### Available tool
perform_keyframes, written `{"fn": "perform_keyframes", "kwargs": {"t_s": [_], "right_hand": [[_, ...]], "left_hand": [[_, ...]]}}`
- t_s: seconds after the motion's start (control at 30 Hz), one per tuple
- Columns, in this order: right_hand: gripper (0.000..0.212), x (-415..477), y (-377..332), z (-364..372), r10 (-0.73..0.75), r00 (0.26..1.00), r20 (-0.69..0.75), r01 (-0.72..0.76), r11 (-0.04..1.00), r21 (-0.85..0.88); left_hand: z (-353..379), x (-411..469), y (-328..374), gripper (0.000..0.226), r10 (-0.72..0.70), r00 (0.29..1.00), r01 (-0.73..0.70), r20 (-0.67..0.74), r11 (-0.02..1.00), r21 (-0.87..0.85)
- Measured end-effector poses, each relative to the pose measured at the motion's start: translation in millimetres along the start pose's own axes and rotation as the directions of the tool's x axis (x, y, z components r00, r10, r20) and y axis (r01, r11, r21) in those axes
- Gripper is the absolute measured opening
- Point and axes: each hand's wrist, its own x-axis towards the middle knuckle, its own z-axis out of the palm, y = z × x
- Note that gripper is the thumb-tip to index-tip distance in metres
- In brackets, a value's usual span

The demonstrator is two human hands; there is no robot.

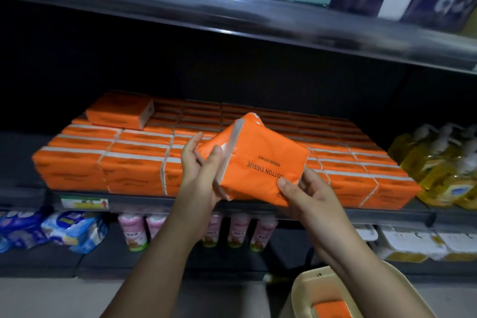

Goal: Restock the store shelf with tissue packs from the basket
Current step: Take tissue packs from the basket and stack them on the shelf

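Both hands hold one orange tissue pack (260, 155), tilted, in front of the middle shelf. My left hand (200, 170) grips its white left end, thumb on top. My right hand (304, 195) pinches its lower right corner. Behind it the shelf (144, 200) carries rows of matching orange tissue packs (129, 152), and a single orange pack (121, 110) lies on top at the back left. The beige basket (307, 289) sits at the bottom right on the floor with another orange pack (331, 310) inside it.
Yellow pump bottles (444, 162) stand right of the orange packs. The upper shelf (232, 13) holds teal and dark blue boxes. Below are blue wrapped packs (74, 230), pink bottles (134, 231) and white packages (413, 242). A price tag (84, 202) sits on the shelf edge.
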Motion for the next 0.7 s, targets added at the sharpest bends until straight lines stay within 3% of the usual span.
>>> {"fn": "perform_keyframes", "kwargs": {"t_s": [0.13, 0.2, 0.33, 0.43, 0.5, 0.7], "right_hand": [[0.042, 10, 0, 11, 0.006, 1.0, 0.019, -0.006, 1.0, -0.021], [0.039, 15, 0, 18, 0.009, 1.0, 0.012, -0.008, 1.0, -0.02], [0.025, 30, 1, 27, 0.038, 0.999, -0.019, -0.039, 0.998, -0.043], [0.018, 46, 5, 35, 0.119, 0.992, -0.036, -0.12, 0.992, -0.032], [0.012, 58, 8, 42, 0.18, 0.982, -0.055, -0.181, 0.983, -0.01], [0.02, 102, 10, 67, 0.302, 0.952, -0.042, -0.303, 0.953, -0.01]], "left_hand": [[-15, 9, -2, 0.038, 0.018, 0.971, -0.018, -0.24, 1.0, 0.005], [-24, 15, -1, 0.036, 0.066, 0.91, -0.049, -0.41, 0.997, 0.054], [-51, 25, 10, 0.056, 0.104, 0.772, -0.116, -0.626, 0.993, 0.022], [-75, 30, 17, 0.064, 0.123, 0.704, -0.107, -0.699, 0.992, 0.067], [-86, 31, 21, 0.065, 0.086, 0.696, -0.078, -0.713, 0.996, 0.044], [-94, 36, 35, 0.013, -0.067, 0.728, -0.103, -0.682, 0.973, -0.206]]}}
